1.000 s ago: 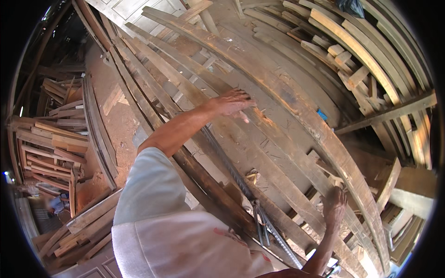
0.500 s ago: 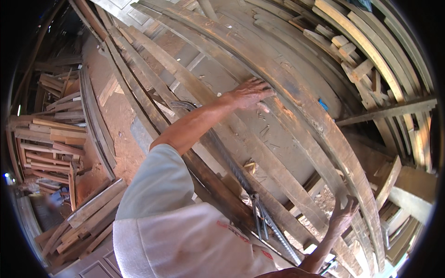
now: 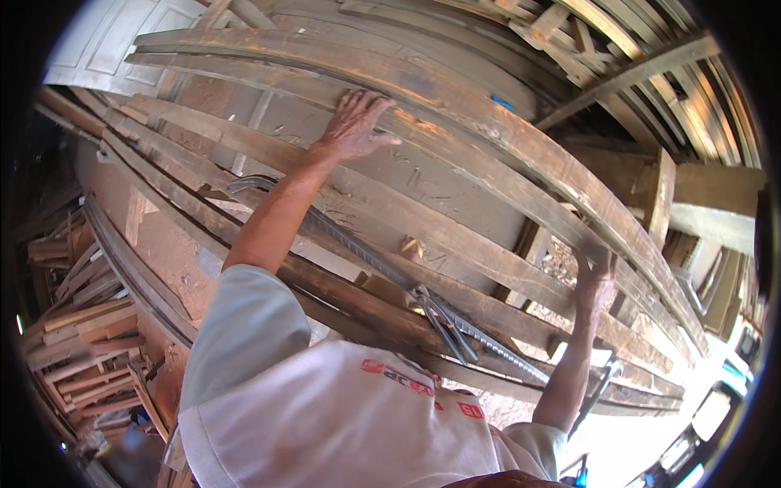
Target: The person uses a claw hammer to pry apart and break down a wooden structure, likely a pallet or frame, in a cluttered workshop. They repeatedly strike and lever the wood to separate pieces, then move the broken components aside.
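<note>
Two long, weathered wooden planks lie side by side at the far side of the stack. My left hand (image 3: 351, 126) is closed over the nearer plank (image 3: 468, 160), thumb apart on its near side. Farther right, my right hand (image 3: 599, 267) grips the same plank, its fingers partly blurred. Against it lies the wider far plank (image 3: 521, 130), with worn, orange-brown patches. Nearer me, a ribbed metal pry bar (image 3: 355, 246) with a hooked end rests across other boards. A pair of pincers (image 3: 443, 320) lies on it, handles toward me.
More long boards (image 3: 455, 224) stretch between me and the held plank, with loose nails on the grey surface beyond. Short wood offcuts (image 3: 89, 358) are piled at left. A white panelled door (image 3: 122, 41) is at far left. Timber and a slanting beam (image 3: 630, 77) crowd the far right.
The view has turned, so the planks lie more crosswise and the scene has shifted left and up. Both hands stay on the same plank at about the same places.
</note>
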Available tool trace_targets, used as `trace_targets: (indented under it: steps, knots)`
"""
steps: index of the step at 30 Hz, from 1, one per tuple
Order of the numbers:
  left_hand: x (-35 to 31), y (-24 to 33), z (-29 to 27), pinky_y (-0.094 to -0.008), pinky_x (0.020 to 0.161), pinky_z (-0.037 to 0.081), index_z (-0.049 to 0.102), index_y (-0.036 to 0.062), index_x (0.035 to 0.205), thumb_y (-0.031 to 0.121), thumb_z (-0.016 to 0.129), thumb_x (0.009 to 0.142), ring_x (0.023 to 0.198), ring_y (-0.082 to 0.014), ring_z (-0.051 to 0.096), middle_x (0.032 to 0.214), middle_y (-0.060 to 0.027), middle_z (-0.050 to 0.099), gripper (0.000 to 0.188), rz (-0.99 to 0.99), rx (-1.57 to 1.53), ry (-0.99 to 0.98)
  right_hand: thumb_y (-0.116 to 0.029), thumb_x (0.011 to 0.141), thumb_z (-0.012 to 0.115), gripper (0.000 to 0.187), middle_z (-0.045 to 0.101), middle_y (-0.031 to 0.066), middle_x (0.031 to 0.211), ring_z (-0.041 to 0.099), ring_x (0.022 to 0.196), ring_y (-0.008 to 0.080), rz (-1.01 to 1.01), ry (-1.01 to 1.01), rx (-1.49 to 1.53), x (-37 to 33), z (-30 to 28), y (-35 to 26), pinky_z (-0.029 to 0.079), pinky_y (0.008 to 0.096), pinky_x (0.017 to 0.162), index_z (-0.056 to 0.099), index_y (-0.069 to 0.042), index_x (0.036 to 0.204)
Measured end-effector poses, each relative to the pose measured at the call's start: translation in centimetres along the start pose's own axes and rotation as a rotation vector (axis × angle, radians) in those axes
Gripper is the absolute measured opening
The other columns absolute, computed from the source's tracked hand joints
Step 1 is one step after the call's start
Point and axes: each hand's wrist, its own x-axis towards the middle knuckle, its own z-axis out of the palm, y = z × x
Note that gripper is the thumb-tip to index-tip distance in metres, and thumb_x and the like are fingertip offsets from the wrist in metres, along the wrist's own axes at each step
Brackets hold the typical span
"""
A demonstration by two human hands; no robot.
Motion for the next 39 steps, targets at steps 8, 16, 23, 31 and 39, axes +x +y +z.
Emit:
trace_targets:
  steps: [8,16,23,31,39]
  knots:
    - [0.9,0.6,0.5,-0.0564,0.126,0.027,0.048,0.0151,0.154,0.065,0.077,0.084,0.148,-0.0417,0.038,0.155,-0.0179,0.047,0.09,0.003,-0.01,0.082,-0.03,0.089,0.083,0.045,0.069,0.0224,0.113,0.063,0.111,0.0443,-0.049,0.079,-0.041,-0.2,0.6,1.8,0.052,0.054,0.094,0.068,-0.002,0.119]
    - [-7.4,6.2,-9.0,-0.0486,0.115,0.046,0.061,0.0116,0.144,0.042,0.08,0.091,0.136,-0.0362,0.057,0.145,-0.0206,0.06,0.064,-0.046,-0.347,0.156,-0.037,0.09,0.082,0.05,0.072,0.0201,0.115,0.072,0.105,0.0343,0.08,-0.053,0.162,-9.0,-8.3,-4.5,0.056,0.0447,0.091,0.069,-0.001,0.121]
    - [-16.7,11.8,-9.8,-0.0445,0.107,0.049,0.064,0.0064,0.138,0.035,0.079,0.092,0.126,-0.033,0.064,0.137,-0.0194,0.065,0.056,0.051,-0.398,-0.074,-0.034,0.09,0.082,0.047,0.072,0.0206,0.114,0.071,0.101,0.04,0.178,0.073,0.228,-21.8,-10.5,-2.7,0.056,0.0469,0.086,0.07,0.001,0.119]
    - [-29.4,18.7,-4.2,-0.0456,0.1,0.052,0.066,0.0046,0.124,0.028,0.084,0.086,0.114,-0.0369,0.065,0.119,-0.0187,0.066,0.048,0.293,-0.532,0.079,-0.03,0.091,0.082,0.047,0.069,0.0215,0.12,0.068,0.11,0.0415,0.262,0.077,0.202,-33.1,-10.9,-3.8,0.055,0.0479,0.093,0.068,0.0,0.125]
    - [-35.6,20.5,-2.4,-0.0506,0.103,0.048,0.059,0.0101,0.137,0.029,0.091,0.076,0.119,-0.0395,0.06,0.132,-0.0155,0.058,0.072,0.376,-0.401,0.002,-0.028,0.089,0.083,0.05,0.068,0.0216,0.123,0.067,0.112,0.0419,0.167,0.129,0.233,-34.9,-10.2,-5.8,0.056,0.048,0.094,0.067,-0.002,0.128]
